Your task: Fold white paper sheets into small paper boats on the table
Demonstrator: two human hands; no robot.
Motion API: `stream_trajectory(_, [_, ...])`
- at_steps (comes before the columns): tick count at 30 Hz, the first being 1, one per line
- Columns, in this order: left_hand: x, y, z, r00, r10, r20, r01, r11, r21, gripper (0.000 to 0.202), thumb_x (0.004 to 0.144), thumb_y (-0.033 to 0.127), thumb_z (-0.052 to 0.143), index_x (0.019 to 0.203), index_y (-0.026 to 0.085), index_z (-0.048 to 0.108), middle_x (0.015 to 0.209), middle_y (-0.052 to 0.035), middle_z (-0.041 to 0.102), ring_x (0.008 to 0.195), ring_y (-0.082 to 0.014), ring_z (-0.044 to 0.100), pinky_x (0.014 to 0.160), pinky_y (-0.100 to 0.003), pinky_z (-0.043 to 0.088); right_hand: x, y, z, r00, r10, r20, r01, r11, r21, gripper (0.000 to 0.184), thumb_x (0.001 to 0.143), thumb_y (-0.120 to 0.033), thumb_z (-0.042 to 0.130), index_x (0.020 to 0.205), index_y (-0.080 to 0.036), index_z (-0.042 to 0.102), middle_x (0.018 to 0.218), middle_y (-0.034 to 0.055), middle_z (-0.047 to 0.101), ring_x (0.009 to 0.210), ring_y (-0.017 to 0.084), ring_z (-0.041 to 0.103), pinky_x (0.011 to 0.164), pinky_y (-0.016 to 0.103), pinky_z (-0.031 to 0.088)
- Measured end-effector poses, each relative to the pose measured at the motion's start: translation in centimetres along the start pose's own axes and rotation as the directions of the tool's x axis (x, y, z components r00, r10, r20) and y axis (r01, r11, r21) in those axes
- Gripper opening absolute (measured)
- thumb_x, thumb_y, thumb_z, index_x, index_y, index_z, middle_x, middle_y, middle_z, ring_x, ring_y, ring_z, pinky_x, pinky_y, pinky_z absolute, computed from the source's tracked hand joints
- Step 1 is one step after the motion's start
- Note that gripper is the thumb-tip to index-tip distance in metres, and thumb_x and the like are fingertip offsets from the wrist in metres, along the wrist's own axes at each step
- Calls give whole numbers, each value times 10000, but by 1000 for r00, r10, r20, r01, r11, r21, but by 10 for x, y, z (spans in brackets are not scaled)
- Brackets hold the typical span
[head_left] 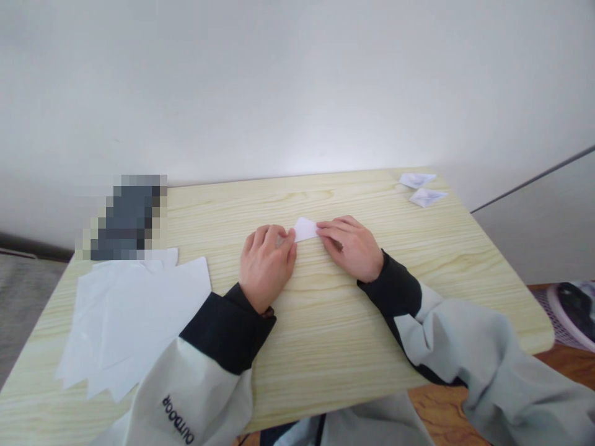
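A small folded piece of white paper (pixel 305 229) lies on the wooden table between my two hands. My left hand (pixel 268 263) holds its left end, with the thumb and forefinger closed there and the other fingers curled. At the paper's right end, my right hand (pixel 352 246) has its fingertips pressed together on the edge. The fingers cover both ends of the paper, so its full outline is hidden.
Several white paper sheets (pixel 139 316) lie in a loose pile on the table's left. Behind them is a dark pixelated object (pixel 125 220). Two folded paper pieces, one (pixel 417 180) behind the other (pixel 426 197), rest at the back right. A pink basket (pixel 560 319) stands on the floor at right.
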State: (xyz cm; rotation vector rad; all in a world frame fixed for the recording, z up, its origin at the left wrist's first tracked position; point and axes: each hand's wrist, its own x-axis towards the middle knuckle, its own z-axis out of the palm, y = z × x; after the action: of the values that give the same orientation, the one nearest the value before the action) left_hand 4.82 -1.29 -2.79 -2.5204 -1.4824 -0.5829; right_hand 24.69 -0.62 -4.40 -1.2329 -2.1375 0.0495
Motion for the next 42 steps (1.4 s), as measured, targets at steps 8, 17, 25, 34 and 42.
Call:
stream_trajectory(8, [-1,3,1,1000,9,-23,-9,1000,-18,297,909,218,485,1171,162,613,1044,-92,656,1004,-252,558,819,-387,486,0,-9,-2,1000,24,-6,-24,995,-95,170,858,-194,556,902,-210,720,1022,14,724,992,215,555,929,399,412])
stream_trajectory(17, [-2,7,0,998,14,57,-11,998,-66,304,908,290,494,1174,194,604,1164,-104,618,1194,-315,462,925,-466,440,2,-15,-4,997,59,53,-55,995,-80,183,860,-172,542,925,-211,708,1037,20,718,998,208,552,943,390,407])
stream_trajectory(25, [-1,7,-2,997,7,71,-2,998,-70,398,915,314,463,1263,137,540,1146,-137,583,1139,-305,456,930,-452,432,3,-10,-4,997,62,40,-59,997,-54,176,860,-161,530,916,-198,693,1022,29,709,976,205,580,888,363,435])
stream_trajectory(34, [-1,7,-1,996,29,80,-24,998,-57,324,920,297,461,1194,186,593,1149,-104,608,1146,-300,459,913,-441,431,4,-11,-6,994,85,73,-81,995,-59,158,854,-154,525,903,-201,668,940,39,710,941,208,586,864,361,430])
stream_trajectory(42, [0,4,-1,997,-5,78,16,991,-135,330,917,279,451,1204,184,583,1093,-111,601,1063,-274,506,894,-434,443,5,-8,-3,994,83,74,-80,996,-43,164,860,-189,529,967,-191,653,980,52,690,948,215,580,869,362,442])
